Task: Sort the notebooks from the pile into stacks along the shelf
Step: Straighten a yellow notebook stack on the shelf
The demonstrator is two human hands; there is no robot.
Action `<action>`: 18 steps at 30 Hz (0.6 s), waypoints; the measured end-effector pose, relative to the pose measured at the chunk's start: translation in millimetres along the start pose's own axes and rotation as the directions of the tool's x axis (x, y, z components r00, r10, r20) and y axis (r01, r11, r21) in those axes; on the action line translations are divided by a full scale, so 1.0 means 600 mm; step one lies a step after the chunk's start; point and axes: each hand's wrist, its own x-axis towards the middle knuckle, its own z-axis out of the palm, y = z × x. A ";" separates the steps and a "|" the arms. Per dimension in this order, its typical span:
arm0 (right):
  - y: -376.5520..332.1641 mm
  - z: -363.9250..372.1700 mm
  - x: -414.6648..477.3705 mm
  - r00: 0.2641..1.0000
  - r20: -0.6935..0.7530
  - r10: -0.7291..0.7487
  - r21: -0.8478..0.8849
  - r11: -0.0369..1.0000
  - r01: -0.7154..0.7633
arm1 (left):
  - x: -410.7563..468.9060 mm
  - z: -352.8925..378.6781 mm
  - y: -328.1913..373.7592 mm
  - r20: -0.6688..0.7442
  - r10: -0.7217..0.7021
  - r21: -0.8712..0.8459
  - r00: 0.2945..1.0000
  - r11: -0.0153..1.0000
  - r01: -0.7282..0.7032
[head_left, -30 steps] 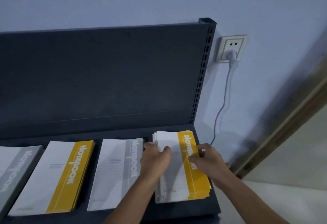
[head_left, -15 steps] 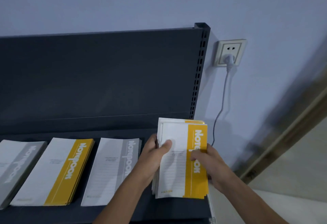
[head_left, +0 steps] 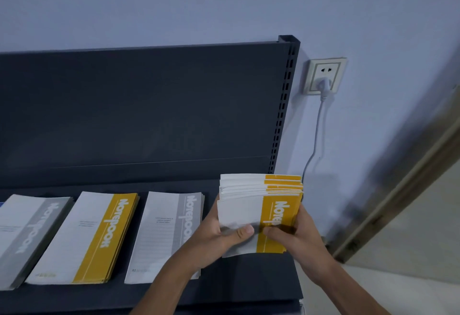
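Between the two hands, over the right end of the shelf (head_left: 249, 282), is the pile (head_left: 239, 211) of yellow-and-white notebooks; the left hand (head_left: 214, 238) grips its left edge, thumb curled over the white part of the top cover; the right hand (head_left: 298, 236) grips its right edge, thumb on the yellow band; both are clamped on the pile. The pile tilts with its far edge raised, and there the covers fan apart in steps; whether its near edge touches the shelf cannot be told. Just left of the left hand a grey stack (head_left: 169, 230) lies flat on the shelf, its near right corner hidden by the forearm; further left lies a yellow stack (head_left: 87, 235); beyond that a far grey stack (head_left: 25, 235), cut by the frame edge. Behind the hands rises the dark back panel (head_left: 149, 115); up and right of the right hand a socket (head_left: 324, 75) holds a plug, its cable (head_left: 316, 140) hanging down.
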 end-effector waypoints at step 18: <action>0.009 -0.007 0.002 0.992 -0.018 -0.124 -0.138 0.983 0.120 | -0.002 0.016 0.008 -0.211 0.139 0.164 0.968 0.981 -0.105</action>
